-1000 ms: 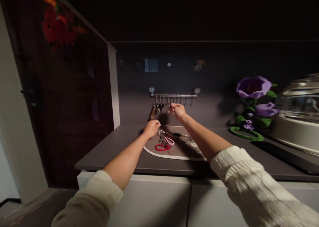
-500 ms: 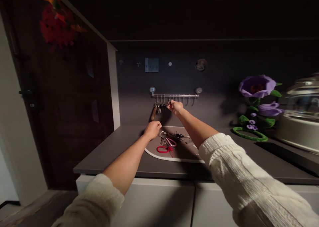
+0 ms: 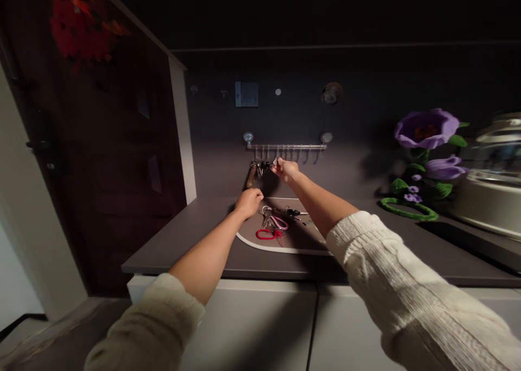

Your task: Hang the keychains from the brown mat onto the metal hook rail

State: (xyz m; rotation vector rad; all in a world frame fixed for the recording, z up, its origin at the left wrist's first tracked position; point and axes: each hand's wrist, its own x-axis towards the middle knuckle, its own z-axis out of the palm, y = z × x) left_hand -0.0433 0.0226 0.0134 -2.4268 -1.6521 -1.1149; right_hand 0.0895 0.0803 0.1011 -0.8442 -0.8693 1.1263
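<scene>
A clear rail with several hooks is fixed to the dark wall. Keys hang from its left end, one bunch with a brown fob. My right hand is up at the hooks, just right of those keys, its fingers pinched on a small bunch of keys. Lower and to the left, my left hand hovers over the tray's left edge with curled fingers; whatever they may hold is hidden. On the white-rimmed tray lie more keys, a pink loop and a red strap.
Purple felt flowers with a green base ring stand on the right of the counter, beside a cream appliance with a clear top. A dark door is on the left. White cabinet fronts lie below.
The whole view has tilted slightly, so the wall and counter sit higher. Both hands stay in nearly the same places relative to the hooks and tray.
</scene>
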